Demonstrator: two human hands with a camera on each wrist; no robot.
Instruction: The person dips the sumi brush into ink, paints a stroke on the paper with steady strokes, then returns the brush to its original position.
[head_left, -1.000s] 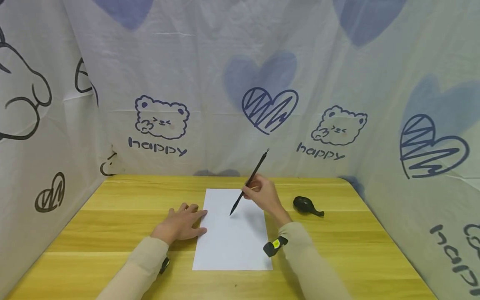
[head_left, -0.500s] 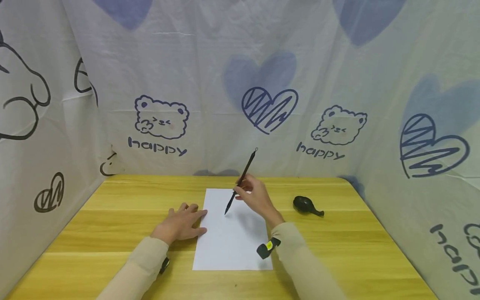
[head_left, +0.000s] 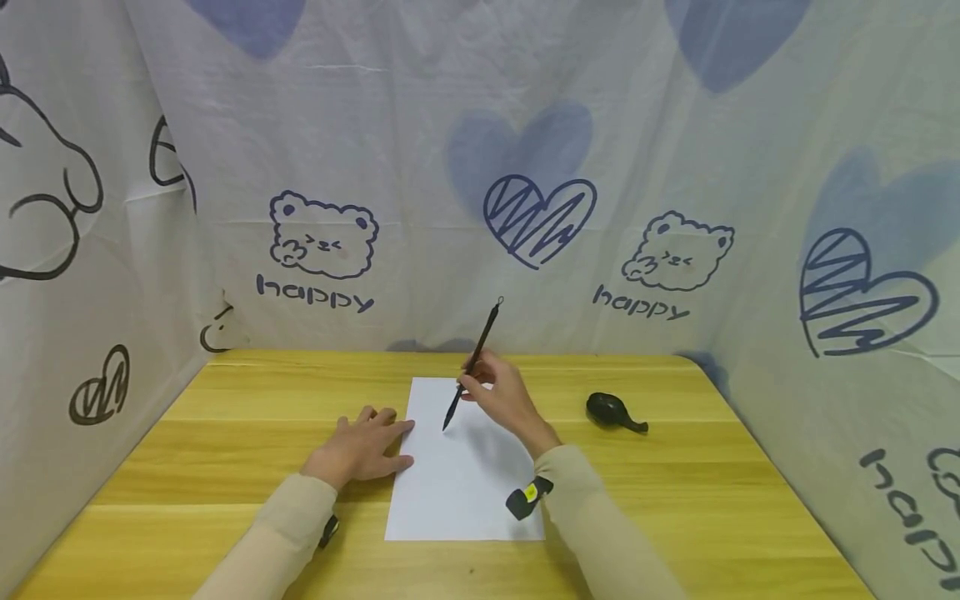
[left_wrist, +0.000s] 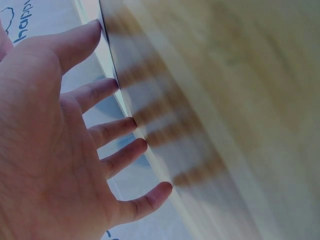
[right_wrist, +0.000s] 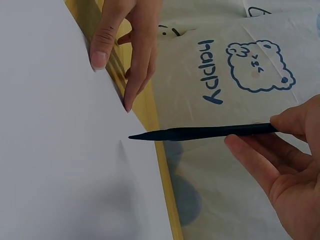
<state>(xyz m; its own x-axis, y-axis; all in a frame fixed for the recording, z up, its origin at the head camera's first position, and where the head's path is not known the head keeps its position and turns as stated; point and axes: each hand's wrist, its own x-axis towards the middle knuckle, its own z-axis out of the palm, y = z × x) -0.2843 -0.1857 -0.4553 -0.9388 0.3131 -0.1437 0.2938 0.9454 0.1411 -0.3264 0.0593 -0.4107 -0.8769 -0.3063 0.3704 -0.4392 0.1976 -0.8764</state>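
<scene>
My right hand pinches a dark writing brush between thumb and fingers. The brush slants, its loop end up and to the right, its pointed tip low over the upper left part of a white sheet of paper. In the right wrist view a small gap shows between the tip of the brush and the paper. No mark is visible on the sheet. My left hand rests on the table with spread fingers, thumb and index fingertip touching the paper's left edge. In the left wrist view all its fingers press down on the surface.
A small black object with a round body and narrow neck lies on the wooden table right of the paper. White cloth with printed bears and hearts hangs behind and along both sides of the table.
My right hand has moved left over the paper with the brush, whose tip stays at about the same height in the head view. The left hand has not moved.
</scene>
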